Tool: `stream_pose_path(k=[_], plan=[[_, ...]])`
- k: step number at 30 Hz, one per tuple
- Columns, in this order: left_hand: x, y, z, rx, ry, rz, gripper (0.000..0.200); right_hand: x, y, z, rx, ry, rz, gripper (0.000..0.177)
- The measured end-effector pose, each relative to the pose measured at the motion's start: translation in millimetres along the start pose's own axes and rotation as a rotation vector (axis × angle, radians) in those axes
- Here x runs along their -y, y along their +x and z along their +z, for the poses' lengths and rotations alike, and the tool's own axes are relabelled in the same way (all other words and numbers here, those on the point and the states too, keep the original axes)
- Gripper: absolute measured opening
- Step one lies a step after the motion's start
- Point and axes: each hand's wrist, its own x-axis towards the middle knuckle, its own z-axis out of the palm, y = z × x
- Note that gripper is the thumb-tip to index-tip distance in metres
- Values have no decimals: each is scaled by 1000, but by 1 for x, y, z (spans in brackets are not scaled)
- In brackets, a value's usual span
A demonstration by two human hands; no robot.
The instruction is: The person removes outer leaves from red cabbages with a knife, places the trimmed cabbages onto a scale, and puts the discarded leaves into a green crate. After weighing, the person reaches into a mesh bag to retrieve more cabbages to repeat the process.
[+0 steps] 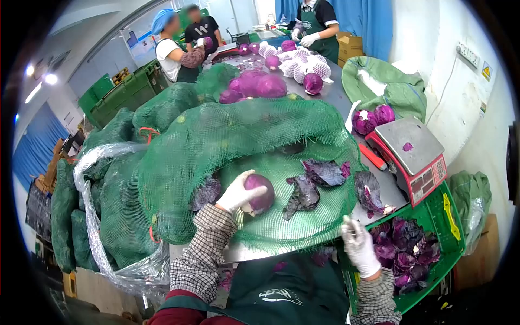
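Left hand (236, 194) fingers wrapped over round purple cabbage head (261, 197), pinning it on green mesh sack (227, 135), probably to stop it rolling. Right hand (358, 246) fingers bunched at the sack's edge, grip unclear. Green plastic crate (452, 216) of trimmings just right of them.

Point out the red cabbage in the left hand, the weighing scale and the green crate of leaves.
red cabbage (262, 196): head view, on its rounded purple side.
weighing scale (394, 138): head view, on the metal weighing plate.
green crate (429, 215): head view, on its bare inner wall.
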Motion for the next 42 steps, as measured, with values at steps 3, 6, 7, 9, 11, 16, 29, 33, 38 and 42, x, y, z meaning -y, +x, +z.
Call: stream_pose_path(k=[3, 6, 7, 9, 11, 16, 29, 33, 38, 42], plan=[[-9, -14, -9, -31, -572, -284, 66, 17, 6, 36, 110, 261, -56, 37], [20, -21, 21, 104, -1039, -440, 63, 25, 31, 71, 86, 114, -430, 40], [3, -30, 33, 83, -1024, -482, 60, 30, 39, 78, 72, -133, -517, 41], [-15, -38, 43, -68, -588, -471, 54, 16, 50, 104, 17, -160, -589, 48], [13, -33, 52, -300, 231, -62, 48, 6, 53, 113, 12, -90, -455, 47], [-8, -45, 52, 25, 264, 492, 103, 0, 68, 113, 24, -138, -411, 47], [-29, -35, 57, -52, 412, 369, 122, 7, 57, 104, 147, -194, -428, 64], [-28, -36, 62, -75, 475, 335, 117, 14, 63, 107, 152, -176, -348, 66], [-27, -42, 75, -206, 448, 309, 108, 3, 77, 114, 121, -58, -248, 56], [-29, -46, 87, -321, 441, 279, 108, -3, 89, 117, 106, 139, -201, 45]])
